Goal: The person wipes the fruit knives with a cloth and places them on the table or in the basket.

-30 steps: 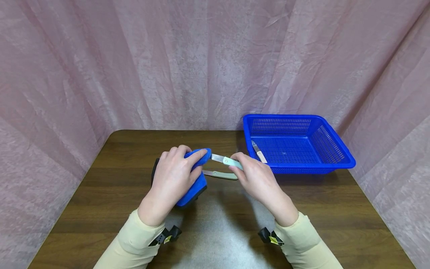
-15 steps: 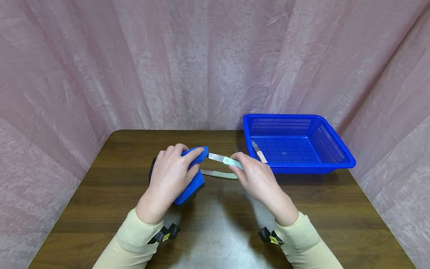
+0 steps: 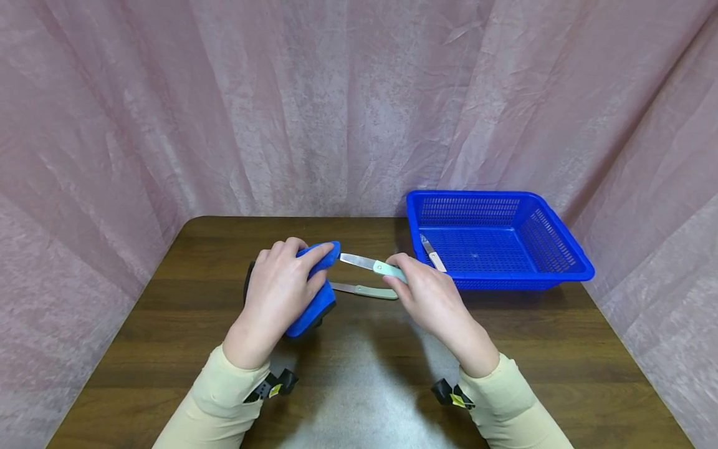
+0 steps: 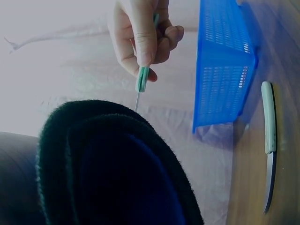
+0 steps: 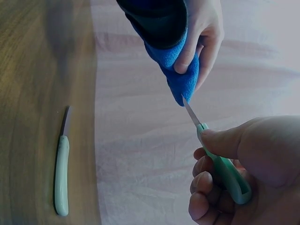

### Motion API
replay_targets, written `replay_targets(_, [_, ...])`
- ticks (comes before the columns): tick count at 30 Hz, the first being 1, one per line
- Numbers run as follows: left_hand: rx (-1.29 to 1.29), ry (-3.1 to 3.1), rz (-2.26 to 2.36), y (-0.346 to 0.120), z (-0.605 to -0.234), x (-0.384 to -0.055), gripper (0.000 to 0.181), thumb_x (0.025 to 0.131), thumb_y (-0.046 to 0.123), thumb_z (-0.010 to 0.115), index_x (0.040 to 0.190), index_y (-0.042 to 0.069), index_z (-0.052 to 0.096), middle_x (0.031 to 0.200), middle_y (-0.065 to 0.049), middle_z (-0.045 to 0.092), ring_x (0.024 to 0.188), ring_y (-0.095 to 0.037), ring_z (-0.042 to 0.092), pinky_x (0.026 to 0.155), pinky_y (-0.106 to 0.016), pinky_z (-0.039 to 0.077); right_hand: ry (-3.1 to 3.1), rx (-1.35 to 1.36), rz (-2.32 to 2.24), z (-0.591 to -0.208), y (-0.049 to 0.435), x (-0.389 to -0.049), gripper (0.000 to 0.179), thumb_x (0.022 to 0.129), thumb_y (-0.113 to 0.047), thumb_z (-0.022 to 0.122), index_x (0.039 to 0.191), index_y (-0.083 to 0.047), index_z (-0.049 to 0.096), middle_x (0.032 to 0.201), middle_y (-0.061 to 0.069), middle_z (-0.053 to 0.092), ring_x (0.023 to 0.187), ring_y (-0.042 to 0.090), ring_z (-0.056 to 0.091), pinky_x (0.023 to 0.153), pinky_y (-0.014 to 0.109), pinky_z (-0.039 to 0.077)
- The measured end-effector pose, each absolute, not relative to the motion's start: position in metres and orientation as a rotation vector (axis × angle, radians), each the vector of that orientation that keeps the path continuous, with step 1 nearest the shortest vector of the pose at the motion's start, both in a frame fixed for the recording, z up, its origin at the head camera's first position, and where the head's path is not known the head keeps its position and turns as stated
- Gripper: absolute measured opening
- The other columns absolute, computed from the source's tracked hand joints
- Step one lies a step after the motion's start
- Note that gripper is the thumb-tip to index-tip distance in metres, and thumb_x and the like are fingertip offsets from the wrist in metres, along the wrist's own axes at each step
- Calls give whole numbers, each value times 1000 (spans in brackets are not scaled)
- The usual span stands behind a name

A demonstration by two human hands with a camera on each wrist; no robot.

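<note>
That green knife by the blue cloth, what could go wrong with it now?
The green folding knife in the right hand points at the left hand, so a slip might cut a finger. Its tip is right at the edge of the blue cloth, so it could snag. The other knife lies unfolded below; a lowered hand might touch its blade.
</note>
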State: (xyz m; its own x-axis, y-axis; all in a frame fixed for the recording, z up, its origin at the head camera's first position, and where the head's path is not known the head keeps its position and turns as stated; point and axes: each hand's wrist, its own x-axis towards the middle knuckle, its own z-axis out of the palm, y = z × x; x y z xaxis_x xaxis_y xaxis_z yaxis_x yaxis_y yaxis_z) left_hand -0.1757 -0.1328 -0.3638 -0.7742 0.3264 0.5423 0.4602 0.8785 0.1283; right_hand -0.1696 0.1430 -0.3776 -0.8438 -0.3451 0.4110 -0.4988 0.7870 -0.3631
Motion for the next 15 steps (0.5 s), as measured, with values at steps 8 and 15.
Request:
replay_targets(8, [-560, -2522, -364, -135, -364, -177, 41, 99, 23, 80, 141, 23, 78, 117, -22, 75, 98, -42, 71, 77, -56, 56, -2649, 646, 679, -378, 144, -170, 16, 108, -21, 75, 121, -13, 71, 86, -6, 62, 70, 15, 56, 60, 39, 47])
replay_targets(15, [-551, -2520, -358, -137, -363, -176, 42, 99, 22, 81, 141, 24, 78, 117, -21, 75, 99, -42, 70, 77, -56, 55, -2632, 647, 677, -378, 145, -170, 16, 107, -22, 75, 120, -14, 71, 87, -5, 64, 73, 17, 59, 62, 41, 49])
